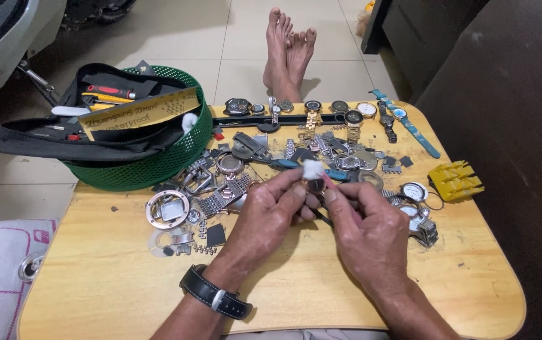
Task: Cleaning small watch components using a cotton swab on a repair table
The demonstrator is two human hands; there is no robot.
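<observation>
Watch part: a small round piece (315, 186) pinched between both my hands, above the middle of the table (94, 283), a white wad (312, 169) of cotton or tissue sitting on top of it.
Left hand: (269, 211) thumb and fingers closed on the part from the left, wrist strap (214, 293) turned up.
Right hand: (365, 220) fingertips shut on a thin pink-handled tool (329, 182), tip at the part.
Doing it well: I judge short light strokes best, part held steady, elbows low.
Pose: both wrists bent inward, knuckles up, hands nearly touching.
Around: loose cases and bracelet links just beyond; green basket (157, 165) far left; yellow holder (455, 181) right.
</observation>
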